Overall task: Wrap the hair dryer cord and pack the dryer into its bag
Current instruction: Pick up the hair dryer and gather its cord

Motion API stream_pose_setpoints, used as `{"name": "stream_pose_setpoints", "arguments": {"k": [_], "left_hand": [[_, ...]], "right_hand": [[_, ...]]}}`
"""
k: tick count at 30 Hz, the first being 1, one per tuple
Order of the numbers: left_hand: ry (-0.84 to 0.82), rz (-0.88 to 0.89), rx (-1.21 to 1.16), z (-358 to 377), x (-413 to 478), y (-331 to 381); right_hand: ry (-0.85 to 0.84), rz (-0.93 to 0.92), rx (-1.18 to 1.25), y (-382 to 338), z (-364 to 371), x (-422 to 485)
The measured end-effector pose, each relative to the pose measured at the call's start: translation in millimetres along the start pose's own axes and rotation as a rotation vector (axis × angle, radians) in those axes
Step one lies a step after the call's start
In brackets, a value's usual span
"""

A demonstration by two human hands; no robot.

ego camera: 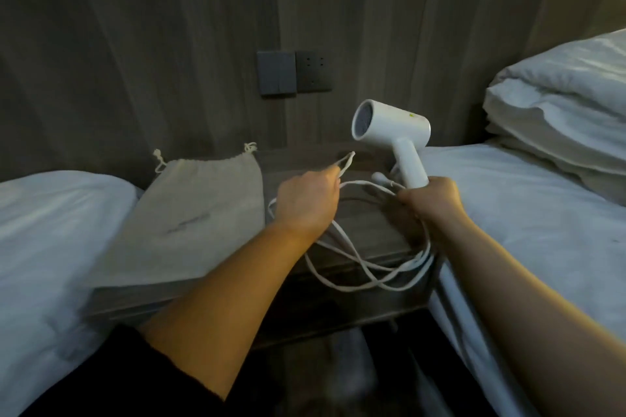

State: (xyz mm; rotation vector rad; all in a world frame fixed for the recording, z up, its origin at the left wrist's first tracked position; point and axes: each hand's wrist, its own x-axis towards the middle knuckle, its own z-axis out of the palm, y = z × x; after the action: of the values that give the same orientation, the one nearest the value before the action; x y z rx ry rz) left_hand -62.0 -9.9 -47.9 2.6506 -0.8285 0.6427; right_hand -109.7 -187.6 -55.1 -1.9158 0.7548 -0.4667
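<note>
My right hand [432, 200] grips the handle of a white hair dryer [389, 127], held upright above the nightstand with its barrel pointing left and away. My left hand [306, 198] is closed on a folded bend of the white cord [345, 162], which sticks out past my fingers. The remaining cord [366, 274] hangs in loose loops between both hands and droops over the nightstand's front edge. A beige drawstring bag [200, 210] lies flat on the left part of the nightstand, its opening toward the wall.
The dark wooden nightstand [366, 230] stands between two beds with white sheets [50, 230] [525, 213]. Folded white pillows [562, 112] are stacked at the right. A wall switch and socket [294, 73] sit on the wood panel behind.
</note>
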Motion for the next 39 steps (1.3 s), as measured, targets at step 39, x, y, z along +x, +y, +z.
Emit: {"name": "stream_pose_setpoints", "arguments": {"k": [39], "left_hand": [[-0.631, -0.995, -1.510, 7, -226, -1]], "right_hand": [[-0.654, -0.570, -0.436, 119, -58, -164]]}}
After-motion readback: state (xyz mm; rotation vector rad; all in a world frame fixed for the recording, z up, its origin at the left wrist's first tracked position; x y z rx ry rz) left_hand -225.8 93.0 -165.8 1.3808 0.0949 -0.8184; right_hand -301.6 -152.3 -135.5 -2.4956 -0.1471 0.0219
